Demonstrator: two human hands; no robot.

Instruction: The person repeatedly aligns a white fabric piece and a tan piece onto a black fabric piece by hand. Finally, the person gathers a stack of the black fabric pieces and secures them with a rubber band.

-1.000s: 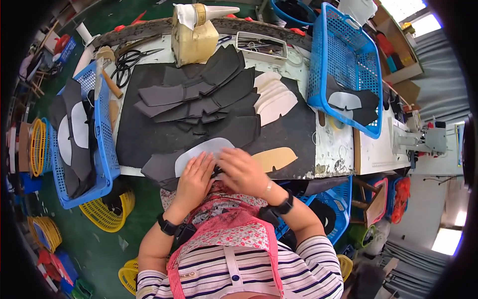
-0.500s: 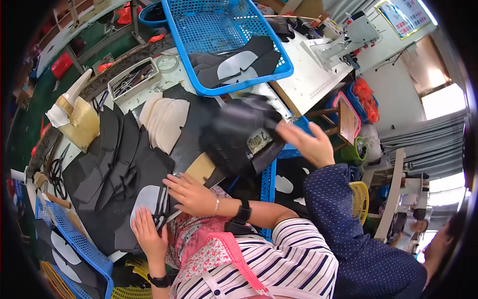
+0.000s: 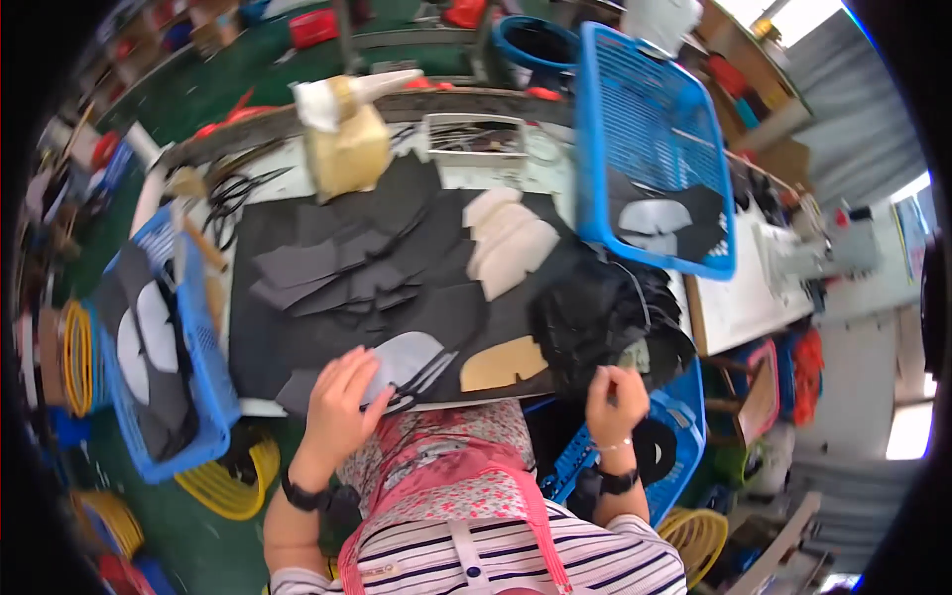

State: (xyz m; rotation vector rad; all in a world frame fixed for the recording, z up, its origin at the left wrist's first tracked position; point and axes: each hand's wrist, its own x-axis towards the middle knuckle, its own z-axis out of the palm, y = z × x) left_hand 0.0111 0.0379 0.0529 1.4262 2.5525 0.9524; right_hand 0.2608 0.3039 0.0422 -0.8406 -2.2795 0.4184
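A big work table [image 3: 501, 174] fills the middle of the view, and a wide black sheet [image 3: 258, 327] covers most of it. Many dark cut pieces [image 3: 347, 273] lie spread on the sheet, some on top of others. A large blue basket [image 3: 645, 119] sits on the right side of the table, tipped up a little, with grey and black pieces inside. Another blue basket [image 3: 203, 337] hangs at the left side of the table and holds more pieces. A heap of black pieces [image 3: 595, 322] sits near the table's right front corner. A few cream pieces [image 3: 511, 248] lie fanned out between the dark pieces and the heap. A yellow lump with a white cloth on it [image 3: 347, 149] stands at the back, near a small metal tray [image 3: 474, 139]. A tan piece [image 3: 504, 365] lies at the front edge. Just left of it is a pale grey piece [image 3: 407, 357].

The left hand [image 3: 339, 407] lies flat and open, fingers spread, pressing on the pale grey piece at the front edge of the table. The right hand [image 3: 615, 397] is curled up just below the black heap. It seems to pinch something small, but I cannot tell what. Black scissors [image 3: 233, 193] lie at the back left.
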